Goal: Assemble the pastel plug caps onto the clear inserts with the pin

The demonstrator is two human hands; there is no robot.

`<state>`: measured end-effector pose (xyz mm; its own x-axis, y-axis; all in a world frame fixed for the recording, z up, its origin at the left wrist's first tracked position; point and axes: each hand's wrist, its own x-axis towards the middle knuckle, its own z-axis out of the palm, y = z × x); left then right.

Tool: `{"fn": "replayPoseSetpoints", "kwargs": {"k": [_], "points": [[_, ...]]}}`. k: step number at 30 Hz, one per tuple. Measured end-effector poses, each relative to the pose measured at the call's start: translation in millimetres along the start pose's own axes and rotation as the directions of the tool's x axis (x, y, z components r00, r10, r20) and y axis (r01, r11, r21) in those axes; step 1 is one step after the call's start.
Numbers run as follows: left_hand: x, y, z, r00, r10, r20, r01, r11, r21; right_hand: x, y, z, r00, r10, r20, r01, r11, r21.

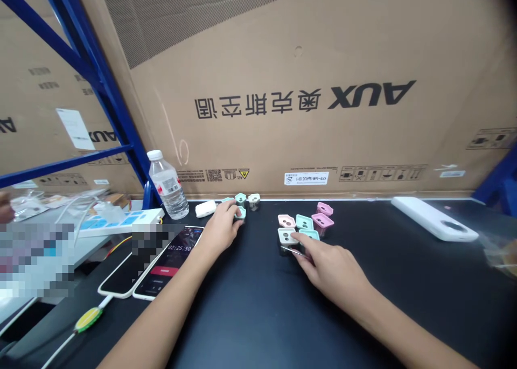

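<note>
My left hand (223, 226) is closed on a small mint-lidded container (240, 213) at the back left of the black table. Beside it stand another mint-lidded container (240, 198) and a cream-lidded one (254, 200). Near the middle, my right hand (329, 264) has its fingers closed around a thin metallic piece (294, 251), its index finger by a white-lidded container (287, 236). Around that one cluster a pale pink lid (286, 221), mint lids (304, 222) and purple-pink lids (323, 222).
A water bottle (168, 186), a white case (205, 209) and two phones (133, 266) (167, 266) lie left. A white power bank (434, 218) rests at right. Behind the black table (250, 315) stands a large cardboard box (258, 143); a blue rack frame (117, 110) rises left.
</note>
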<state>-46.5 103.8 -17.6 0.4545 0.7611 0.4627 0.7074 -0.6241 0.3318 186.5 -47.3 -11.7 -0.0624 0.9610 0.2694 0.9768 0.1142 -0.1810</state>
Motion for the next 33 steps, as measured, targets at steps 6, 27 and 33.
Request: {"fn": "replayPoseSetpoints", "kwargs": {"k": [6, 27, 33], "points": [[-9.6, 17.9, -16.4, 0.99, -0.041, 0.137, 0.052, 0.995, -0.08, -7.1, -7.8, -6.5, 0.995, -0.101, 0.002, 0.097, 0.957, 0.272], [-35.8, 82.2, -25.5, 0.898, 0.063, 0.435, 0.219, 0.795, -0.566, -7.9, -11.6, 1.2, 0.977, -0.128, 0.171, 0.053, 0.92, 0.388], [-25.3, 57.0, -33.5, 0.927, 0.006, 0.374, 0.247, 0.74, -0.626, 0.4, 0.5, 4.6, 0.983, -0.04, 0.181, -0.041, 0.907, 0.419]]}}
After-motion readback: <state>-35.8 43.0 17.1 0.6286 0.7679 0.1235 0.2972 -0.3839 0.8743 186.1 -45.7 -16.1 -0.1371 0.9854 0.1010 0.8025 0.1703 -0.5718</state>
